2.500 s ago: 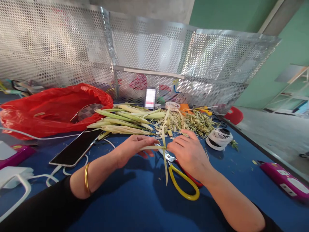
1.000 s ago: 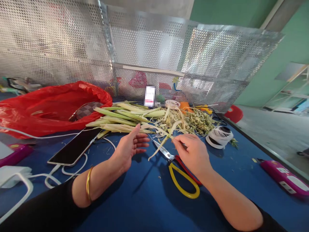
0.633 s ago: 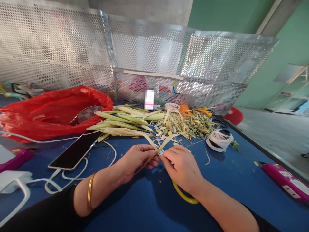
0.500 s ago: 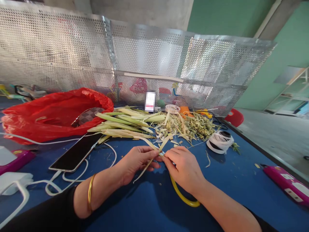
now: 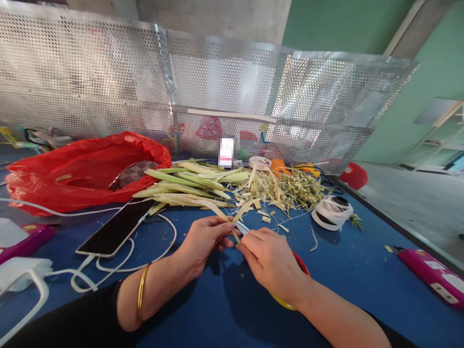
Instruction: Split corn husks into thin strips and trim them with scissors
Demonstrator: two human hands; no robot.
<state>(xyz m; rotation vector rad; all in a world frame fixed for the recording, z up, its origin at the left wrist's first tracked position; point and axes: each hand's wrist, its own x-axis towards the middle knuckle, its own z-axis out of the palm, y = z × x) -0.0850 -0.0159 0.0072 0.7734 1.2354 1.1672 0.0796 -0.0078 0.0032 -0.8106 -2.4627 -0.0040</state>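
Note:
My left hand (image 5: 208, 241) is closed, pinching thin pale strips of husk (image 5: 243, 210) that cross in a V above the fingertips. In my right hand (image 5: 270, 258) is a pair of scissors (image 5: 282, 303) with yellow and red handles, partly hidden by the palm. Their silver blade lies against the strips, close to my left fingers. Just beyond both hands rests a pile of long pale-green husks (image 5: 192, 182). Right of that pile are shredded, dry trimmings (image 5: 290, 188), with small cut bits on the blue table (image 5: 232, 309).
An open red plastic bag (image 5: 72, 186) and a dark phone (image 5: 114, 229) with white cables lie to the left. On the right are a spool of white thread (image 5: 331, 213) and a purple power strip (image 5: 431, 273). A perforated metal screen (image 5: 224, 72) stands behind.
The husk strips have shifted in my left fingers; the end hanging below them no longer shows. More blade and the red handle are visible, and fresh cut bits lie beyond my right hand.

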